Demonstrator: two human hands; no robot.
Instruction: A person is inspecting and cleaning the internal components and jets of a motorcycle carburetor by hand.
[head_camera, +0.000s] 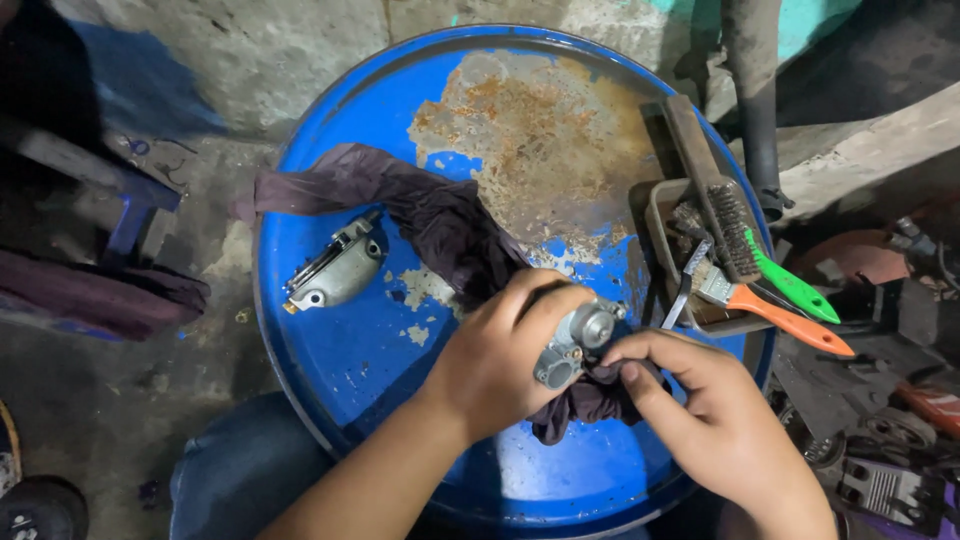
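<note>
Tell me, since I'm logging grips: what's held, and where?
The left hand grips a small grey metal part around its body; the right hand pinches the dark rag beneath.

Left hand (497, 358): gripping a small grey metal part (575, 343) at the drum top's (350, 340) five o'clock.
Right hand (705, 410): pinching dark cloth (440, 225) beneath it.
Nine o'clock: grey cover (337, 272) lying.

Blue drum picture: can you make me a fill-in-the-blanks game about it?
1. The left hand holds a small grey metal ____.
2. The dark rag lies on top of a round ____ drum.
3. The wire brush rests in a tray near the drum's ____ edge.
4. Beside the green handle lies an ____ handle.

Missing words: part; blue; right; orange
</note>
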